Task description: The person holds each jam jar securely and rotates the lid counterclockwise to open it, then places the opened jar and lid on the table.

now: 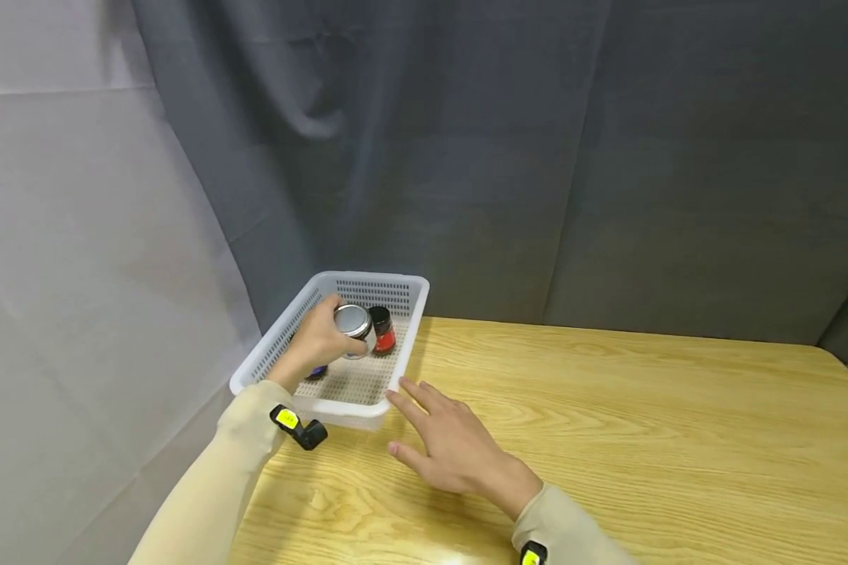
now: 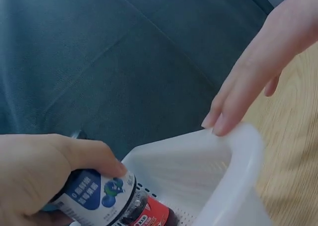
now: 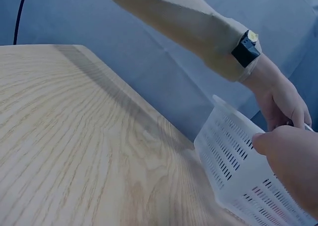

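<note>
My left hand (image 1: 318, 339) grasps a silver-lidded jar (image 1: 354, 320), thumb and fingers either side, inside the white basket (image 1: 339, 407) at my 8 o'clock. Seen from the left wrist, the jar leans and its blueberry label faces out; whether its base touches the basket floor I cannot tell.

A red-labelled jar (image 1: 383, 337) stands just beside it, at its 3 o'clock, so a careless sideways swing could knock that one over. At 7 o'clock, partly hidden below my wrist, sits a dark-and-blue item (image 1: 317, 372); dropping my forearm might bump it. The held jar looks smooth, and with it tilted, a loose pinch would probably let it slide.

My right hand (image 1: 452, 443) holds nothing: its fingers are straight, the tips resting on the rim at the basket's 4 o'clock. Pressing hard there could tip or skid the light-looking basket across the table (image 1: 608, 431), since nothing visible braces it.
</note>
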`<state>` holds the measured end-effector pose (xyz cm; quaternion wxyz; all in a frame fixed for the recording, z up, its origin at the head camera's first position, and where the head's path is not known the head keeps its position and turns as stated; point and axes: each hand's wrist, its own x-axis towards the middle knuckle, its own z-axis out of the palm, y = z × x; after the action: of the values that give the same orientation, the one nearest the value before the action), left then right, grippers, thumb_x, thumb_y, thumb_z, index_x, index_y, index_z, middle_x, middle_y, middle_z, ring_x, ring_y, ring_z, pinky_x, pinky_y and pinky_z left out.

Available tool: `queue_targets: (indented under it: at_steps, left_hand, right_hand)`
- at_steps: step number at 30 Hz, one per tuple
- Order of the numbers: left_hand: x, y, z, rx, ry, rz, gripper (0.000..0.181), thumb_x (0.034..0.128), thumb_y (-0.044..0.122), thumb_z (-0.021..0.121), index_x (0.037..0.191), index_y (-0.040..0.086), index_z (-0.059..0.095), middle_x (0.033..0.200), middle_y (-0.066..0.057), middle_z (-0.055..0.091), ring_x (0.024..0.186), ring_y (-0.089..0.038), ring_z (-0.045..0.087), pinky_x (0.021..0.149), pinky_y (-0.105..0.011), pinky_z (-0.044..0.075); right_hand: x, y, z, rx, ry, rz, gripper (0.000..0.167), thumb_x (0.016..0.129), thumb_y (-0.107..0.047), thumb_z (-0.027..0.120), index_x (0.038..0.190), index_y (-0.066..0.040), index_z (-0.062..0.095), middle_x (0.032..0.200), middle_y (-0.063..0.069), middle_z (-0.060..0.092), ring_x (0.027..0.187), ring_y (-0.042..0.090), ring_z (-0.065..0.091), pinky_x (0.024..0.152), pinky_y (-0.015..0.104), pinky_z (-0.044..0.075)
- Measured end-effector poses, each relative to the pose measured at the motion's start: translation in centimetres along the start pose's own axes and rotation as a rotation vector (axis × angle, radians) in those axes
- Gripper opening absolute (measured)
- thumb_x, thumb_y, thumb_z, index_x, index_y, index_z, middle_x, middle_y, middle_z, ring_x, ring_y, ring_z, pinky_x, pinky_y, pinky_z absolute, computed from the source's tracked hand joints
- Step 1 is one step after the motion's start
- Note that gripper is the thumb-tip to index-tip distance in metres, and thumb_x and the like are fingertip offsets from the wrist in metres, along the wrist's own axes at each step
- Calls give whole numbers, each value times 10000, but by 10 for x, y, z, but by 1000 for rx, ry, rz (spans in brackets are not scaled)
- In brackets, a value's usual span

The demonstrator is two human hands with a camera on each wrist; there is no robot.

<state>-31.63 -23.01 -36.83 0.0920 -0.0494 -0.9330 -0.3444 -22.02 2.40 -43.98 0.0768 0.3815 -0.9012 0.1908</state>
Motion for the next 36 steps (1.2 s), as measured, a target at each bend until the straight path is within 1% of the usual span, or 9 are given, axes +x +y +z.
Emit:
queue_targets:
  at_steps: [3, 9, 13, 16, 19, 25, 28, 31, 36]
  left_hand:
    - [0, 3, 3, -11, -2, 17, 758, 643, 181, 957, 1266, 28, 552, 1107, -141, 661, 947, -311, 651, 816, -454, 548]
    - [1, 14, 10, -33, 19, 100, 731, 635, 218, 958, 1239, 19, 597, 1075, -135, 685, 939, -304, 659, 825, -453, 544]
    - [3, 19, 14, -116, 24, 153, 728, 647, 186, 953, 1263, 27, 599, 1109, -123, 683, 989, -295, 658, 883, -458, 530]
    - [4, 26, 15, -212, 20, 169, 762, 652, 129, 948, 1318, 40, 590, 1155, -125, 670, 1049, -298, 638, 944, -463, 497]
    - [4, 34, 17, -316, 5, 176, 786, 665, 71, 930, 1362, 48, 568, 1200, -135, 651, 1090, -295, 618, 970, -447, 474]
    - [-2, 58, 27, -514, -39, 169, 877, 682, 9, 919, 1405, 8, 422, 1246, -193, 607, 1101, -300, 627, 910, -395, 534]
    - [-7, 71, 34, -557, -55, 178, 863, 688, 18, 920, 1390, 9, 418, 1214, -196, 625, 1063, -287, 637, 904, -353, 529]
    - [-13, 82, 42, -564, -75, 193, 869, 708, 62, 920, 1424, 7, 430, 1197, -181, 637, 1030, -272, 631, 874, -343, 531]
    - [-22, 99, 56, -622, -126, 223, 812, 729, 62, 910, 1423, -17, 496, 1218, -157, 655, 1078, -270, 637, 924, -371, 529]
  right_hand:
    - [-2, 3, -3, 3, -16, 12, 679, 1042, -567, 502, 1631, -268, 344, 1684, 30, 266, 1490, 331, 325, 1058, 636, 406]
    - [-11, 10, -9, 30, -47, 38, 689, 1049, -571, 481, 1645, -272, 305, 1686, 19, 260, 1488, 331, 330, 1059, 641, 403]
    - [-19, 18, -18, 49, -38, 77, 677, 1055, -570, 469, 1628, -228, 354, 1652, 56, 333, 1458, 332, 381, 1068, 622, 406]
    - [-25, 26, -29, 57, -24, 114, 678, 1058, -590, 445, 1620, -218, 371, 1633, 72, 369, 1439, 337, 410, 1073, 629, 398]
    - [-32, 35, -44, 62, 8, 147, 685, 1056, -613, 425, 1613, -216, 386, 1617, 77, 394, 1429, 340, 423, 1082, 622, 391]
    - [-46, 51, -73, 54, 114, 199, 688, 1052, -618, 433, 1612, -221, 385, 1604, 90, 410, 1421, 349, 433, 1085, 611, 393]
    - [-52, 56, -85, 52, 143, 225, 691, 1051, -628, 421, 1618, -236, 366, 1606, 92, 405, 1419, 356, 435, 1079, 620, 395]
    - [-60, 59, -96, 48, 159, 255, 692, 1052, -631, 414, 1624, -248, 347, 1612, 97, 397, 1422, 363, 430, 1080, 626, 391]
    - [-70, 65, -111, 25, 193, 291, 691, 1059, -608, 429, 1624, -219, 346, 1619, 107, 384, 1432, 378, 415, 1094, 635, 370]
